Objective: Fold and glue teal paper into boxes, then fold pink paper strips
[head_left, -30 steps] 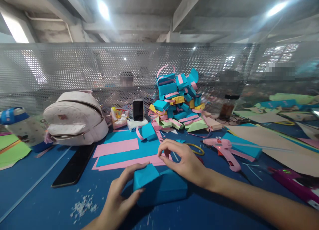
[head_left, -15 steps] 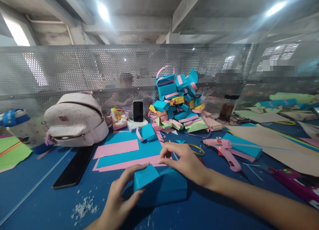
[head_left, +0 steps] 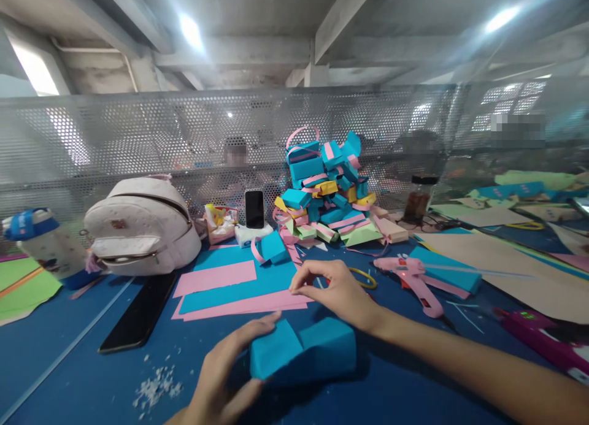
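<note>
Left hand [head_left: 221, 370] is wrapping the left end of the blue box [head_left: 322, 350], part-open, fingers on top, thumb at the near face, box in its grip. It's covering part of that end; its forearm is running off the bottom. Box is resting on the blue table [head_left: 331, 408], near center, underside hidden. Right hand [head_left: 335, 287] is hovering over the box's back side, looking apart from it, thumb and finger meeting in a pinch; can't tell if anything thin is between the tips. Its forearm is running off the right side, masking table below.

Bare table is separating box from white scraps [head_left: 159, 388] at left, and is running from the box's near edge to the picture bottom. A purple tool [head_left: 547, 344] is getting cut off at right. Flat phone [head_left: 138, 314] is lying left, its far end by the backpack [head_left: 138, 229]. Pink strips [head_left: 216, 278] are lying past the left hand; pink glue gun [head_left: 416, 281] is lying beyond the right forearm, cord partly hidden.

Farther back, a paper pile [head_left: 322, 195] is crowding the mesh screen [head_left: 193, 127]; shapes behind the mesh are blurring out.
</note>
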`<state>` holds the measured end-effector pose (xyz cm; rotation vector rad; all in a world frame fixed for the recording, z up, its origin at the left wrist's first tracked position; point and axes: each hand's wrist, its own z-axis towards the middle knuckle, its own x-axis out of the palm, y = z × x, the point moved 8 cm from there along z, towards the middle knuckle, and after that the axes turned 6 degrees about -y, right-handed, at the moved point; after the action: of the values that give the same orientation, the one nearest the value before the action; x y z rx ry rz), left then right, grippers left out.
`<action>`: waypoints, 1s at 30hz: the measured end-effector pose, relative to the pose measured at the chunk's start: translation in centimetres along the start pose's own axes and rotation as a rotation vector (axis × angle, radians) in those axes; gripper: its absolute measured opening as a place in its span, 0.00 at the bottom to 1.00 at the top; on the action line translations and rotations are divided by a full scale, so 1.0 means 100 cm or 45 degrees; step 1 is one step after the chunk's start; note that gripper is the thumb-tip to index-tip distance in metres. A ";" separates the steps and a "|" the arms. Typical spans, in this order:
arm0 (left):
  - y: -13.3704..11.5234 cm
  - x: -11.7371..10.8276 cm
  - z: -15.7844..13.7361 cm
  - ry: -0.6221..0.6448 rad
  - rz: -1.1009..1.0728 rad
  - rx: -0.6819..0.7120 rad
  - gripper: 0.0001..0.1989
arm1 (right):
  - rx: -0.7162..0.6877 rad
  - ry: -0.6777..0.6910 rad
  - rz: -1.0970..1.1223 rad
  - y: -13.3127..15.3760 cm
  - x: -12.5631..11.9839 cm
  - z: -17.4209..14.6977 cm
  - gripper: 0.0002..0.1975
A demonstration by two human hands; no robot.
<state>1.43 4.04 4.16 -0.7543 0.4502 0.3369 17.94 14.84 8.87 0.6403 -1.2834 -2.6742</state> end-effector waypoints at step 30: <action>-0.053 0.015 -0.005 0.316 0.091 0.570 0.25 | 0.330 0.481 0.323 -0.050 0.078 -0.023 0.21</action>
<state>4.99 0.21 6.11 -0.3431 0.7584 0.1981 12.22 14.25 1.27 0.8927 -1.4902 -2.0813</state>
